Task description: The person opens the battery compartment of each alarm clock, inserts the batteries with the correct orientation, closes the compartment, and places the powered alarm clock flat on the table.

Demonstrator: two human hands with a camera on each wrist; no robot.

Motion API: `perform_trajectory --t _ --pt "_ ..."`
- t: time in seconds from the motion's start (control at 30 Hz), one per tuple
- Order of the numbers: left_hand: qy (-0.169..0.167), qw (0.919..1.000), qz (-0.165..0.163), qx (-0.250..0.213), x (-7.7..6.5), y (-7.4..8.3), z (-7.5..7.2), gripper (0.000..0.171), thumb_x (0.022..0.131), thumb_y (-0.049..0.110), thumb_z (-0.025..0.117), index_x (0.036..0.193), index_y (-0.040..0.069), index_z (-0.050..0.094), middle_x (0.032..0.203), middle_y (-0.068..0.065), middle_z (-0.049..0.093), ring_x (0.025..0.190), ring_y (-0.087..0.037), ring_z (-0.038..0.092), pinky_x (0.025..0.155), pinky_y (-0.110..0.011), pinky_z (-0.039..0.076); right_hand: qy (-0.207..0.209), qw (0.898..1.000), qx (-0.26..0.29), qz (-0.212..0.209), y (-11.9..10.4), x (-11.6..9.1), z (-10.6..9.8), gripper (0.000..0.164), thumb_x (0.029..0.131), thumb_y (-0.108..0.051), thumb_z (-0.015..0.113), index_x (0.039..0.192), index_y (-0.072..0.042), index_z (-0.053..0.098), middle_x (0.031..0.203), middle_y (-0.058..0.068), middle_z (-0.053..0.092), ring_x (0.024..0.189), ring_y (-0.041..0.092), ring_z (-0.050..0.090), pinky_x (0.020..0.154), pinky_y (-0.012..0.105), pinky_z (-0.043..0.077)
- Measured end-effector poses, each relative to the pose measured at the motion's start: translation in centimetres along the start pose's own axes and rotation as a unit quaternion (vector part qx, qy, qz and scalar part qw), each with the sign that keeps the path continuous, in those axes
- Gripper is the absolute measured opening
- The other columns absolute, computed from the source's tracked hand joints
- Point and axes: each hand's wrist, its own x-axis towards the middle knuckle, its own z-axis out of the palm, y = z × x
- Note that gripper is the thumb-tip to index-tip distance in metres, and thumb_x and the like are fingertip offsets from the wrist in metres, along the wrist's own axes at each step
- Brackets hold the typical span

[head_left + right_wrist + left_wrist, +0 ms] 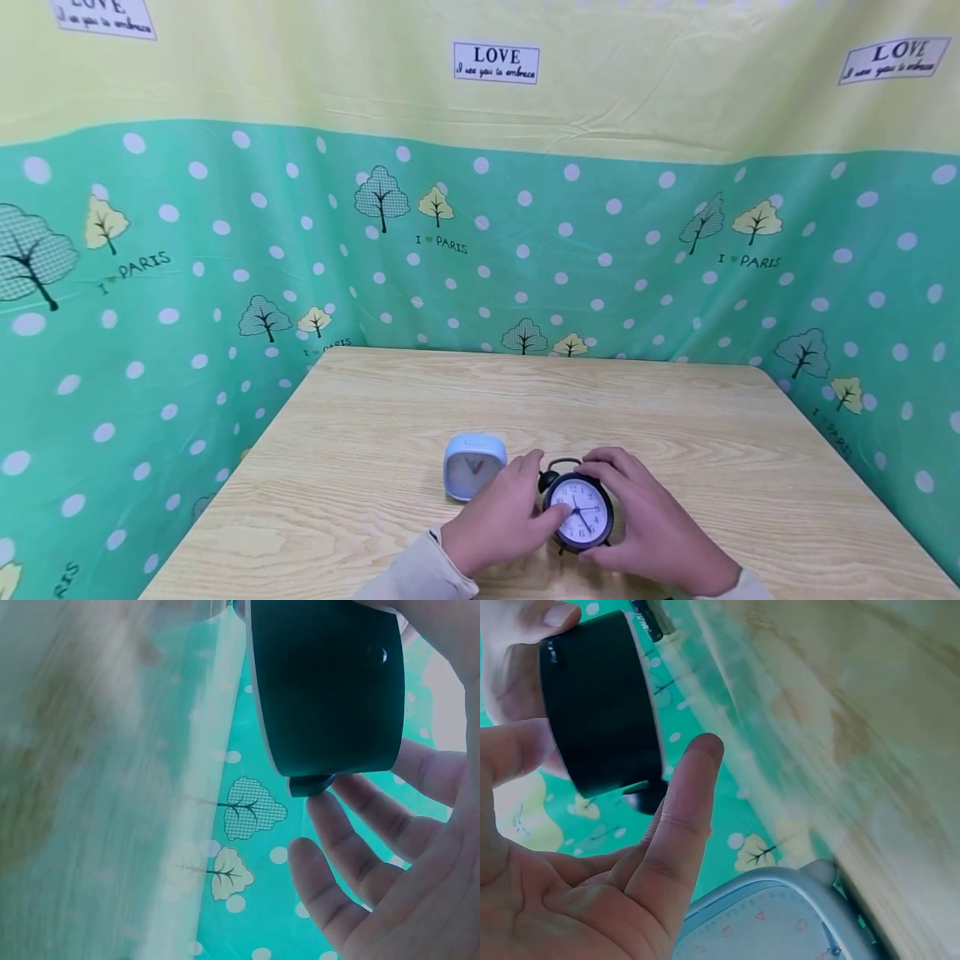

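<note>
A black twin-bell alarm clock (577,530) with a white dial stands tilted back over the table. My right hand (648,533) grips it by the right side, fingers over the top and thumb at the lower edge. On the other side, my left hand (504,521) touches the clock with its thumb, which overlaps the dial's left edge; its index finger (686,810) is straight and apart from the clock. The black casing (326,690) fills the upper part of the right wrist view. A light blue square clock (472,467) stands just behind the left hand, partly covered by it.
The wood-grain table (360,442) spreads out around the clocks. A green and yellow printed curtain (622,275) encloses its back and sides. A small black cylinder with white lettering (646,619), like a battery, lies near the table's edge in the left wrist view.
</note>
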Motion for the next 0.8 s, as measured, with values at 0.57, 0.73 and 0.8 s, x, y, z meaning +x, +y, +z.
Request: perform_trajectory --t 0.57,0.73,0.8 --pt "-0.001 0.9941 -0.008 -0.108 0.5 -0.8 0.2 0.065 0.093 0.053 0.048 0.135 0.004 0.047 0.118 -0.003 0.061 0.105 -0.009 0.057 0.088 -0.029 0.05 0.02 0.998 0.006 -0.053 -0.6 0.0 -0.2 0.086 0.052 -0.058 0.085 0.128 -0.035 0.051 0.134 -0.011 0.042 0.117 0.004 0.041 0.085 0.035 0.05" --pt "-0.011 0.9818 -0.031 -0.187 0.8 -1.1 0.1 0.058 0.091 0.048 0.056 0.132 0.007 0.052 0.104 0.003 0.062 0.082 -0.003 0.059 0.071 -0.023 0.051 0.0 0.999 0.004 -0.039 -0.6 0.0 -0.4 0.086 0.054 -0.06 0.083 0.129 -0.038 0.049 0.135 -0.011 0.04 0.118 0.005 0.041 0.086 0.036 0.05" --pt "-0.018 0.9749 -0.049 -0.217 0.8 -1.1 0.0 0.059 0.09 0.046 0.058 0.134 0.008 0.05 0.102 0.002 0.063 0.072 -0.004 0.06 0.063 -0.023 0.051 -0.01 0.999 0.005 -0.034 -0.6 0.0 -0.4 0.086 0.055 -0.061 0.083 0.13 -0.039 0.047 0.136 -0.011 0.039 0.119 0.006 0.04 0.086 0.037 0.05"
